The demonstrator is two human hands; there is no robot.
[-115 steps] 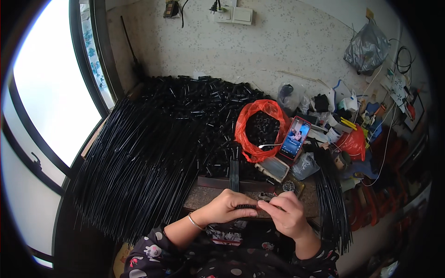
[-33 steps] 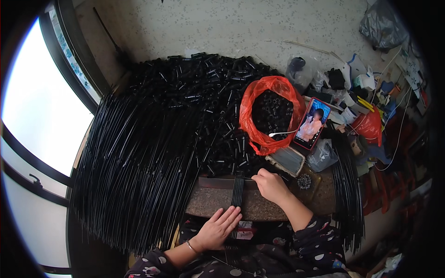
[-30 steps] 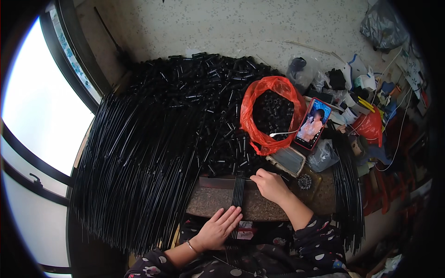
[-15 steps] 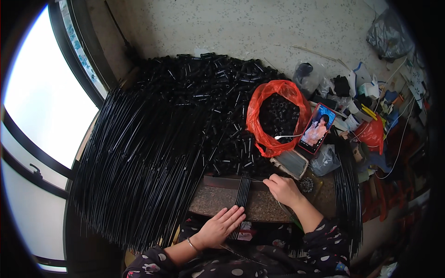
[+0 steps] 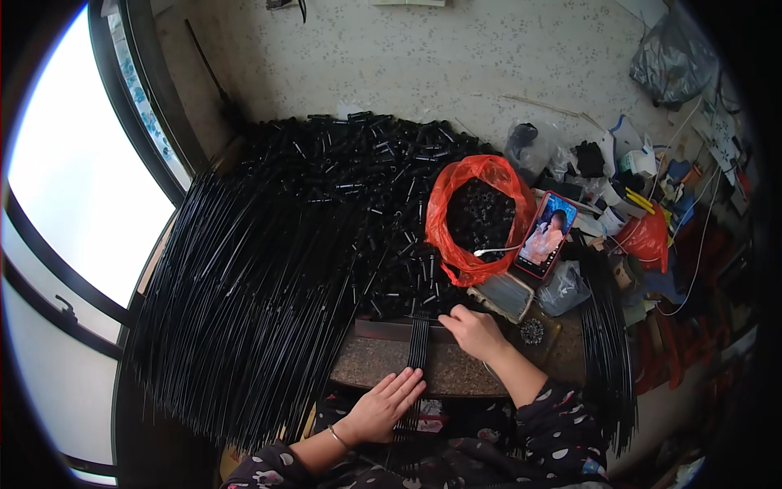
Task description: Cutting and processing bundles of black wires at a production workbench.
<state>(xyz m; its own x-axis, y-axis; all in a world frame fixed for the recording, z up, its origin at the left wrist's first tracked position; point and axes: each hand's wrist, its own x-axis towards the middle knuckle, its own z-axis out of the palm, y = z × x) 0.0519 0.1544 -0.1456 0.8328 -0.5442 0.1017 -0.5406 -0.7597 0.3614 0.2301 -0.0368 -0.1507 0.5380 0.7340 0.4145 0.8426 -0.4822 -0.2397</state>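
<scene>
I have my left hand (image 5: 383,405) spread flat, fingers open, pressing the near end of a small bundle of black rods (image 5: 418,346) lying across the stone slab (image 5: 456,371); my right hand (image 5: 475,330) curls at the far end, whether it pinches a rod I cannot tell. To do this well I judge the rods should lie parallel and flush; the left palm pins them while the right evens the tips beside the pile of black caps (image 5: 366,187).

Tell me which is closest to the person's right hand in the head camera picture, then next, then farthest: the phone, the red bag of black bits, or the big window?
From the right hand:
1. Phone, propped just up and to the right.
2. Red bag, straight up from the hand; nearly as near as the phone, so these two are a close call.
3. Window, far off at the left edge.
</scene>
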